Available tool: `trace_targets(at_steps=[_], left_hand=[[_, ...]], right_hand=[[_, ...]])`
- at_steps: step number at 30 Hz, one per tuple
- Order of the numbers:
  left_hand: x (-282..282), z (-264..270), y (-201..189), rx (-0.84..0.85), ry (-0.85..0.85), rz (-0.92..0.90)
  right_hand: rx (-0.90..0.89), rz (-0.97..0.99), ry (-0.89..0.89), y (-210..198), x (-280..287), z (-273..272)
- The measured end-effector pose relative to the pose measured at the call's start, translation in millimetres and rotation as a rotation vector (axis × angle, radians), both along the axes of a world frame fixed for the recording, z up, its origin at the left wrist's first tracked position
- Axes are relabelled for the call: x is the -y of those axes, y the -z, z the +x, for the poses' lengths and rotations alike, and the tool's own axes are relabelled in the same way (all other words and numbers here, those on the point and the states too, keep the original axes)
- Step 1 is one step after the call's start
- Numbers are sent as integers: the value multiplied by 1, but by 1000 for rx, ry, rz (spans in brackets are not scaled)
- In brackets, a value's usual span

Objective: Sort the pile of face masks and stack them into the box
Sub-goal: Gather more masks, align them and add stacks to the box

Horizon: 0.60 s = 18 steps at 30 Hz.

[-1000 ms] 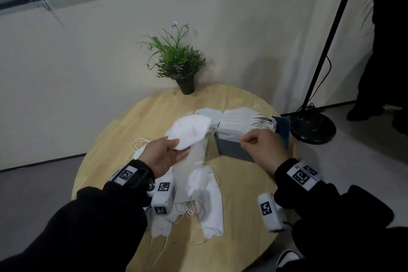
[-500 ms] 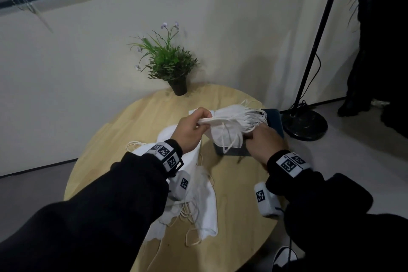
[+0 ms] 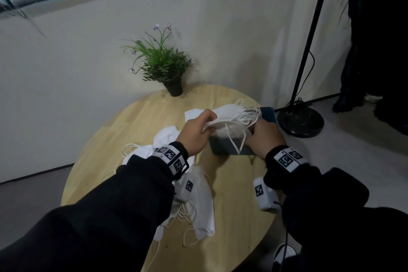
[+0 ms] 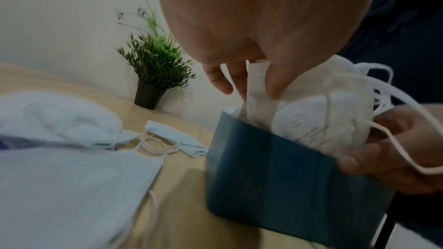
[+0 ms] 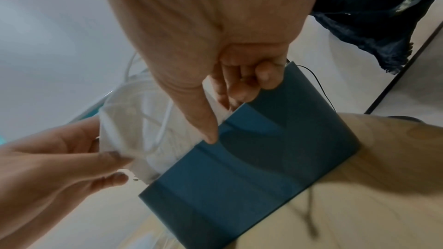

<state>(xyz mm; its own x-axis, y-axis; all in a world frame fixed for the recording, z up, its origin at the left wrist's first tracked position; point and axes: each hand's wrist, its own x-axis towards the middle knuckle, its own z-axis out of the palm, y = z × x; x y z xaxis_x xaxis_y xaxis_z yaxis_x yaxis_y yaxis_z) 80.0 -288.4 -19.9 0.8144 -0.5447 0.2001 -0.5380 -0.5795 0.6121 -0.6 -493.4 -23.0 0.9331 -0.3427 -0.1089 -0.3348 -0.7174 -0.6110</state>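
Both hands work at the box (image 3: 229, 148): the left hand (image 3: 196, 132) pinches the stack (image 3: 231, 115) sitting in it, the right hand (image 3: 265, 134) grips stack and box edge. Several masks (image 3: 203, 210) remain loose on the table (image 3: 132, 121).

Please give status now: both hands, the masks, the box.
Left hand pinches mask stack above box. Right hand holds stack's other end at box rim. Ear loops dangle outside. Loose masks remain on table.
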Motion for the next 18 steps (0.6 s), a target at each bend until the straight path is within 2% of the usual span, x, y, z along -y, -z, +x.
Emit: trace_targets(at_steps=[3, 5, 7, 10, 12, 14, 16, 18], left_hand=[[-2, 3, -2, 127, 5, 221], [1, 2, -3, 181, 36, 296], [7, -3, -1, 247, 91, 333], [16, -10, 4, 435, 168, 568], [17, -8, 4, 472, 175, 664], [18, -5, 3, 464, 175, 646], [21, -7, 2, 440, 172, 573], [26, -12, 1, 329, 182, 455]], right_hand=[[83, 64, -5, -3, 3, -3], [128, 62, -35, -1, 4, -3], [145, 33, -37, 1, 4, -3], [151, 43, -9, 3, 5, -2], [146, 86, 5, 3, 5, -2], [157, 88, 22, 0, 2, -4], [248, 61, 45, -5, -4, -6], [306, -2, 4, -8, -10, -7]])
